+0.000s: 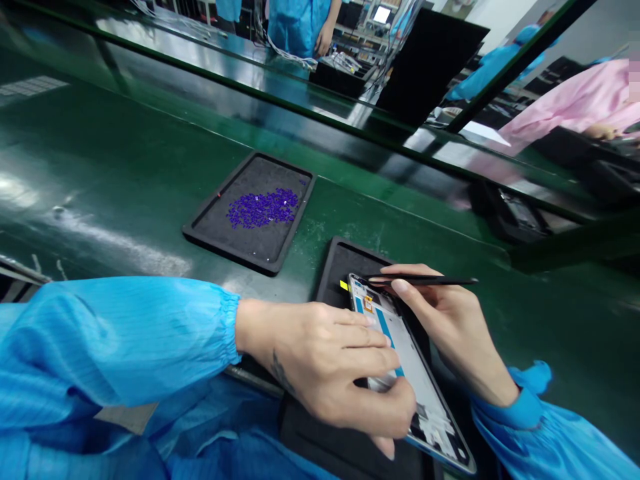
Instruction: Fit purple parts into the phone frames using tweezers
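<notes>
My left hand [330, 363] lies across an opened phone frame [415, 360], its fingers on the bare inner face and its thumb curled at the near edge, holding it. The frame tilts over a black tray [340, 263]. My right hand [445, 313] pinches black tweezers [440, 281], whose tips reach the frame's top corner. Whether the tips grip a part is too small to tell. Below the tips a small orange flex piece [369, 305] shows in the frame. A yellow tab [344, 286] sticks out at its left edge.
A second black tray [240, 250] holds a heap of tiny purple parts [263, 208] on the green bench [125, 173]. Beyond runs a raised shelf rail [240, 103]. Across it stand a person in blue [293, 27] and another in pink [575, 100]. A black box [515, 213] sits right.
</notes>
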Action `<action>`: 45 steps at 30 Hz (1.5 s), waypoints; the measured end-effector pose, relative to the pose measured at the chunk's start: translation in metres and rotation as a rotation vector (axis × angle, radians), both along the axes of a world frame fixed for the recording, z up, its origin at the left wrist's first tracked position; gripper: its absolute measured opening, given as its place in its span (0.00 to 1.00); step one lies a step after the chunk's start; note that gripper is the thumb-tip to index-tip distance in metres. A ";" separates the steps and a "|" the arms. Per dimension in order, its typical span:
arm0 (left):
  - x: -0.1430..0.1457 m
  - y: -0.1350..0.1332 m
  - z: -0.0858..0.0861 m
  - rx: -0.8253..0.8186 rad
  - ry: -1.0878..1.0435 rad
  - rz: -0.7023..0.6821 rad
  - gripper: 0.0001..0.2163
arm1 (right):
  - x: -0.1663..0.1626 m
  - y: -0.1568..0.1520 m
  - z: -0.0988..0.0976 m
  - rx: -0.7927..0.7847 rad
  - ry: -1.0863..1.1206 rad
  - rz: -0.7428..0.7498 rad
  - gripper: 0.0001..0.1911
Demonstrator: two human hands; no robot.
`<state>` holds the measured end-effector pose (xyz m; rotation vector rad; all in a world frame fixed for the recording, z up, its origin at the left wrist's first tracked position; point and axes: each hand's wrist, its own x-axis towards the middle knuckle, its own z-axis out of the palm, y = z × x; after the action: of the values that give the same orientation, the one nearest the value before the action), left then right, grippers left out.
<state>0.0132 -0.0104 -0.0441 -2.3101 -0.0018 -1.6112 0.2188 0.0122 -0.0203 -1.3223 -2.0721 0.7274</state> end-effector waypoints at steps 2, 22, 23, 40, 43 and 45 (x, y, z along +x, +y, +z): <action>0.000 0.000 0.000 -0.004 0.005 -0.009 0.27 | 0.001 0.001 -0.001 0.004 0.006 -0.001 0.13; -0.022 -0.017 -0.008 -0.259 0.686 -0.001 0.23 | 0.006 0.012 -0.018 -0.112 0.393 -0.088 0.14; -0.023 -0.017 -0.004 -0.286 0.740 0.000 0.22 | 0.006 0.013 -0.020 -0.101 0.396 -0.083 0.14; -0.033 -0.101 -0.026 -0.209 0.656 0.412 0.11 | -0.004 0.022 -0.037 0.272 0.446 -0.162 0.09; -0.035 -0.103 -0.021 -0.139 0.694 0.494 0.11 | -0.004 0.022 -0.035 0.286 0.502 -0.171 0.08; -0.038 -0.103 -0.012 -0.120 0.696 0.535 0.12 | -0.001 0.024 -0.032 0.297 0.560 -0.178 0.08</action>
<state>-0.0249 -0.1136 -0.0562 -2.5395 -0.5138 -0.5337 0.2175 0.0358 -0.0520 -0.9807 -1.5227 0.5979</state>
